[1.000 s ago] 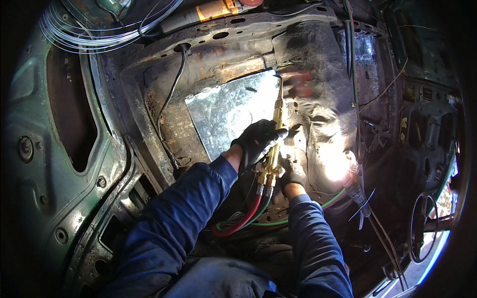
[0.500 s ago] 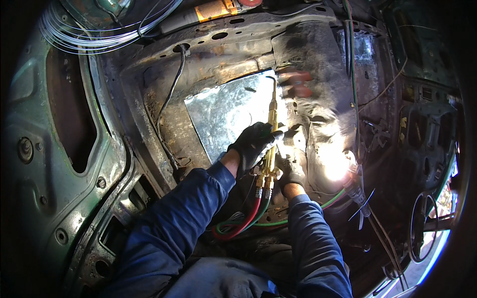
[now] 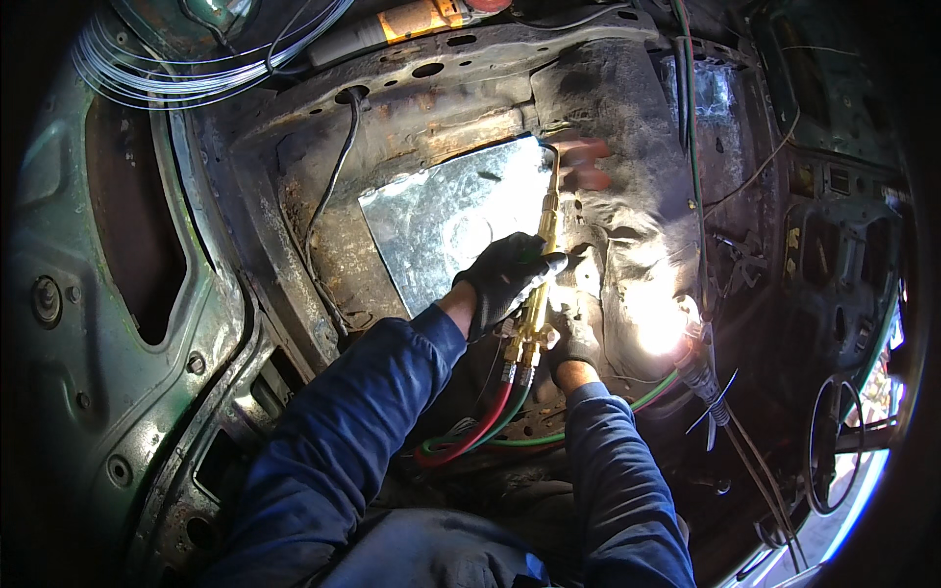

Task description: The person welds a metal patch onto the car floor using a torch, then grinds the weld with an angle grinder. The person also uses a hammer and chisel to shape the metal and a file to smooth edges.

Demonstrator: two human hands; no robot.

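A brass gas torch (image 3: 537, 304) with a thin bent tip points away from me, its tip close to the upper right corner of a shiny metal sheet (image 3: 417, 230). My left hand (image 3: 505, 279), in a black glove, is closed around the torch's middle, thumb on top. Lower down, my gloved right hand (image 3: 576, 343) is closed at the torch's valve end; glare and the torch hide part of its fingers. A red hose (image 3: 475, 438) and a green hose (image 3: 509, 416) run from the torch's base. Whether the tip burns I cannot make out.
Two blurred reddish shapes (image 3: 586, 164) lie right of the tip. A glaring work lamp (image 3: 691, 343) stands to the right. Coiled wire (image 3: 186, 69) and a grey-orange tool (image 3: 412, 24) are at the far left. A green metal body panel (image 3: 127, 294) rises on the left.
The torch has tilted, its tip moving right to the sheet's corner. Both hands keep their hold, and the view has shifted slightly.
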